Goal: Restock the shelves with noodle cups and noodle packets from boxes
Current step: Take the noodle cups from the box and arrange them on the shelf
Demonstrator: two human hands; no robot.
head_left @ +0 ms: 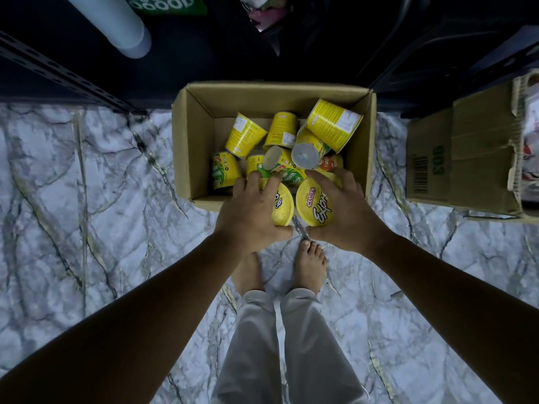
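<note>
An open cardboard box (186,147) sits on the marble floor below me, holding several yellow noodle cups (334,123) that lie tumbled on their sides. My left hand (250,212) grips a yellow noodle cup (281,207) by its lid edge at the box's near wall. My right hand (342,211) holds a second yellow cup (313,207) with "Express" printed on its lid. Both held cups are side by side, lids facing up, just above the box's near edge.
A second cardboard box (466,158) with packets inside stands at the right. Dark metal shelving (67,74) runs across the back, with a pale roll (116,24) and a green pack (166,4) on it. My bare feet (309,266) stand just behind the box.
</note>
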